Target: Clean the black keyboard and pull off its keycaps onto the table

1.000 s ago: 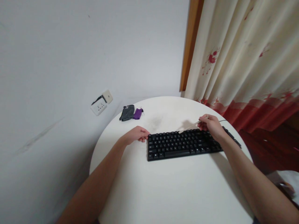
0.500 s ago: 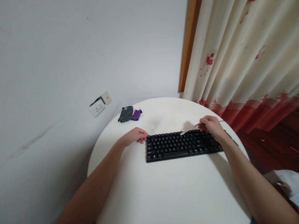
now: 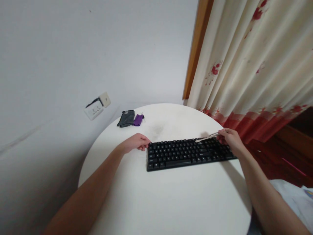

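Note:
A black keyboard (image 3: 179, 155) lies across the white round table. At its far left corner, my left hand (image 3: 137, 142) is closed, with thumb and fingers pinching the edge. My right hand (image 3: 230, 138) is over the keyboard's right part and grips a thin pale brush-like stick (image 3: 207, 138). The stick slants down to the left, its flattened tip at the far row of keys. My right hand and forearm hide part of the keyboard's right end.
A folded dark grey cloth (image 3: 126, 118) and a small purple cloth (image 3: 138, 120) lie near the far left rim of the white table (image 3: 171, 202). Behind are a wall with a socket (image 3: 94, 110) and, at right, a flowered curtain (image 3: 234, 71).
My right hand and the stick's tip have moved right along the far row of keys. My left hand stays at the keyboard's corner. The camera view has shifted a little.

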`<state>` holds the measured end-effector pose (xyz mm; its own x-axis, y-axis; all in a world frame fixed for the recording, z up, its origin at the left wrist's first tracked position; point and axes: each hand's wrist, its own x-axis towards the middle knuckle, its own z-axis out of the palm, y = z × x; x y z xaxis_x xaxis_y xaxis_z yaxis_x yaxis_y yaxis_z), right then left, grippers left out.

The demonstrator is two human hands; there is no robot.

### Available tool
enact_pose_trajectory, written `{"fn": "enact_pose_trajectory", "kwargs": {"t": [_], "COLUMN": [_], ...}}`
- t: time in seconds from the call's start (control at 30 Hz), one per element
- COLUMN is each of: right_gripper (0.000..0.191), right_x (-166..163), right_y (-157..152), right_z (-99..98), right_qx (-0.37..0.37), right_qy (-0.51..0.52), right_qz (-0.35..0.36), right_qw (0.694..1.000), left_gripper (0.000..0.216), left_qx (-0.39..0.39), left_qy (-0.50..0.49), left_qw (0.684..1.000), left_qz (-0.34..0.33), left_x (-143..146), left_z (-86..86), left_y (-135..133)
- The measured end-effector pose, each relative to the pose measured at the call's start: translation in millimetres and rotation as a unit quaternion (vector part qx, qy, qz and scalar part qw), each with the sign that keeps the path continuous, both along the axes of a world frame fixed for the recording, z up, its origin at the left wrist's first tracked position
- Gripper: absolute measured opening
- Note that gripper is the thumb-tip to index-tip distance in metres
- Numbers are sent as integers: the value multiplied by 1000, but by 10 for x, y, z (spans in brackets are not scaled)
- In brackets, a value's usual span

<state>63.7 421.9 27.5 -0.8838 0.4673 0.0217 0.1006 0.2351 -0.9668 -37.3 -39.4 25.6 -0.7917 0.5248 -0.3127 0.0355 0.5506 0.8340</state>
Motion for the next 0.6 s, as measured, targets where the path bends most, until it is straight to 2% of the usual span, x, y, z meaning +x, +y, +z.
{"fn": "enact_pose_trajectory", "kwargs": {"t": [0.17,0.3,0.43,0.6], "right_gripper": [23,26,36,39], "right_x": [112,104,48,44], "right_y": [117,-87,-299,-223], "right_z": [33,70,33,-41], "right_qx": [-5,-19,-23,-44], "right_qy": [31,74,73,50], "right_qz": [-50,-17,12,28], "right_qw": [998,997,997,997], "left_gripper": [31,30,28,29], "left_qx": [3,1,-7,-7], "left_qy": [-2,1,2,2], "left_qw": [1000,1000,1000,1000], "left_qz": [-4,-2,3,6], "left_x": [-11,-15,-19,-13], "left_z": [3,2,-2,8], "left_y": [-4,-4,-3,-1]}}
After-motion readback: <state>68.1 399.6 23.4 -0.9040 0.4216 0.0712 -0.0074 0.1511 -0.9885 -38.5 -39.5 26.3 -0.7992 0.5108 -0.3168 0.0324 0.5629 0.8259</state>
